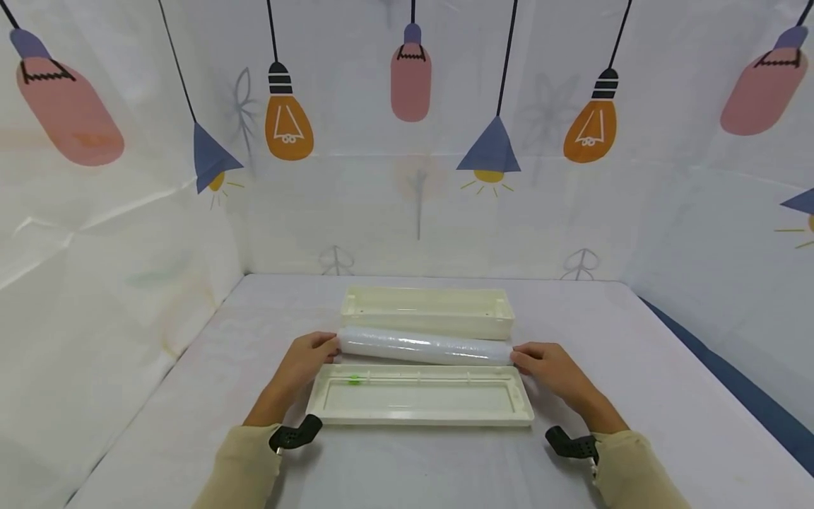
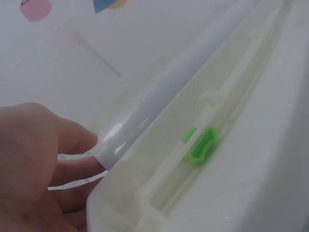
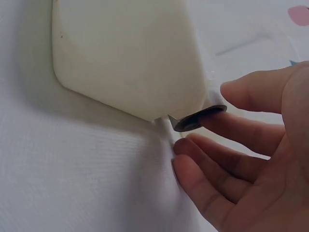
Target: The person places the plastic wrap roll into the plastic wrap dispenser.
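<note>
A roll of cling film (image 1: pixel 426 347) lies crosswise between my two hands, shiny and white. My left hand (image 1: pixel 305 362) pinches its left end; in the left wrist view the thumb lies over the film roll (image 2: pixel 140 113) and a finger is at its end. At the other end my right hand (image 1: pixel 552 366) grips the roll, with a fingertip at the dark tube end (image 3: pixel 193 119) in the right wrist view. Just in front lies a shallow cream lid (image 1: pixel 420 406) with a rail, which carries a green slide cutter (image 2: pixel 202 145).
Behind the roll stands a deeper cream box (image 1: pixel 429 324), open at the top. Everything is on a white-covered table (image 1: pixel 420 470). White curtains printed with lamps (image 1: pixel 420 212) enclose the back and sides.
</note>
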Motion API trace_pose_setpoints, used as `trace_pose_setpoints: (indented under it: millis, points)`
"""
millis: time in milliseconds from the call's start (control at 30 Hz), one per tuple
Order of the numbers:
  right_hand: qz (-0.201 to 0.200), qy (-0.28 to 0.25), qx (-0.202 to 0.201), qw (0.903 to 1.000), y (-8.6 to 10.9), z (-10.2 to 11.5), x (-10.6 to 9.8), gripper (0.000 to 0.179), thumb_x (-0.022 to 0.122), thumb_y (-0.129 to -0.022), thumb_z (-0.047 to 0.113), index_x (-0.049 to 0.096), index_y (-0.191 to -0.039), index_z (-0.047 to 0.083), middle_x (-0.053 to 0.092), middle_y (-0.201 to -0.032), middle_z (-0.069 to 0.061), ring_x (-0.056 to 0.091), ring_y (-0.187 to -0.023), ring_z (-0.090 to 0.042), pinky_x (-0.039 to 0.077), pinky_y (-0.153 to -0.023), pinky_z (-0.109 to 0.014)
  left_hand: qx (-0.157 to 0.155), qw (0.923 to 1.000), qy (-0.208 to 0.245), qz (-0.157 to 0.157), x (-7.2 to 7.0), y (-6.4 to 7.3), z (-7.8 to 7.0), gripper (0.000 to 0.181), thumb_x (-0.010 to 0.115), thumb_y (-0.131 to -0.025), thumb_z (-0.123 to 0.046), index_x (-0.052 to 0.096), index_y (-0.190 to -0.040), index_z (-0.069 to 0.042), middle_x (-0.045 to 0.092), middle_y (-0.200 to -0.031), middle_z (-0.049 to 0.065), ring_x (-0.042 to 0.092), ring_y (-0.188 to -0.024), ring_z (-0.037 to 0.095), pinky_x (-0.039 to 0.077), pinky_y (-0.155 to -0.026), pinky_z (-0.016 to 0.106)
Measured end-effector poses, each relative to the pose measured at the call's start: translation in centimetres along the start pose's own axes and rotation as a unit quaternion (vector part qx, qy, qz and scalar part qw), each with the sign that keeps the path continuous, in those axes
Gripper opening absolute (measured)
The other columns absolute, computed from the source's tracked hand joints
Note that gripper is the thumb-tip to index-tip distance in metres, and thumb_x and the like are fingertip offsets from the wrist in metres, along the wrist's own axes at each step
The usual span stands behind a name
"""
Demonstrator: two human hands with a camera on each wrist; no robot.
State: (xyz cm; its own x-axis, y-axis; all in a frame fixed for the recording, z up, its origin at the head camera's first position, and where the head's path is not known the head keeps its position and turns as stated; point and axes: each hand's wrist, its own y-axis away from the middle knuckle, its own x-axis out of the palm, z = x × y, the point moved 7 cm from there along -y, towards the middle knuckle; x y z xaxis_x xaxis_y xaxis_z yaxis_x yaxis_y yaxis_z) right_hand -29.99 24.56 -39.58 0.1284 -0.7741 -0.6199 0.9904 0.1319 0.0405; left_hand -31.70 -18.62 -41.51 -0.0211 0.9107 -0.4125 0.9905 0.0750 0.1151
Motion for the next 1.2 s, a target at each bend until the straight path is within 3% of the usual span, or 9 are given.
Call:
trace_pose_setpoints:
  millis: [233, 500, 767, 1000, 1100, 1200]
  points:
    - [0.001, -0.038, 0.005, 0.9992, -0.3, -0.2, 0.1, 0.044, 0.063, -0.100, 0.029, 0.064, -0.126, -0.007, 0.062, -0.128, -0.021, 0.066, -0.107, -0.030, 0.045, -0.100, -0.057, 0.003, 0.9998, 0.010, -0.020, 0.0, -0.5, -0.1, 0.036, 0.061, -0.101, -0.022, 0.063, -0.127, 0.002, 0.068, -0.118, 0.016, 0.067, -0.100, 0.024, 0.051, -0.094, 0.042]
    - [-0.022, -0.065, 0.012, 0.9976, -0.8, -0.7, -0.2, 0.043, 0.066, -0.098, 0.030, 0.065, -0.124, -0.004, 0.065, -0.125, -0.016, 0.067, -0.106, -0.026, 0.046, -0.101, -0.051, -0.002, 0.9990, 0.006, -0.044, 0.2, -0.7, -0.1, 0.027, 0.063, -0.098, -0.018, 0.067, -0.116, 0.001, 0.069, -0.109, 0.014, 0.067, -0.093, 0.023, 0.052, -0.085, 0.037]
    - [-0.034, -0.098, -0.021, 0.9943, -1.0, -0.2, -0.3, 0.044, 0.066, -0.098, 0.029, 0.063, -0.124, -0.007, 0.064, -0.124, -0.020, 0.067, -0.104, -0.026, 0.055, -0.090, -0.035, -0.004, 0.9979, 0.020, -0.061, -0.1, -0.5, 0.0, 0.027, 0.064, -0.096, -0.021, 0.069, -0.113, 0.000, 0.070, -0.105, 0.012, 0.067, -0.090, 0.022, 0.052, -0.083, 0.034]
    - [-0.049, -0.109, -0.028, 0.9924, -0.8, 0.4, -0.6, 0.049, 0.067, -0.098, 0.031, 0.061, -0.129, -0.006, 0.059, -0.133, -0.022, 0.070, -0.101, -0.030, 0.052, -0.096, -0.041, 0.019, 0.9951, 0.078, -0.058, -0.2, -0.2, -0.4, 0.034, 0.068, -0.096, -0.028, 0.069, -0.113, 0.000, 0.070, -0.107, 0.012, 0.068, -0.096, 0.023, 0.052, -0.088, 0.035]
    - [-0.058, -0.121, -0.037, 0.9903, -0.6, 0.7, -0.7, 0.048, 0.068, -0.098, 0.027, 0.060, -0.129, -0.009, 0.059, -0.132, -0.025, 0.070, -0.101, -0.033, 0.054, -0.093, -0.038, 0.030, 0.9936, 0.095, -0.054, -0.2, -0.2, -0.6, 0.036, 0.072, -0.094, -0.030, 0.069, -0.113, 0.000, 0.069, -0.107, 0.012, 0.068, -0.098, 0.024, 0.052, -0.089, 0.034]
    - [-0.067, -0.131, -0.041, 0.9883, -0.6, 0.7, -0.8, 0.046, 0.069, -0.097, 0.025, 0.060, -0.127, -0.010, 0.060, -0.129, -0.025, 0.070, -0.101, -0.034, 0.055, -0.089, -0.032, 0.039, 0.9943, 0.084, -0.053, -0.2, -0.1, -0.7, 0.037, 0.073, -0.093, -0.031, 0.068, -0.113, 0.000, 0.069, -0.106, 0.012, 0.068, -0.098, 0.024, 0.051, -0.089, 0.035]
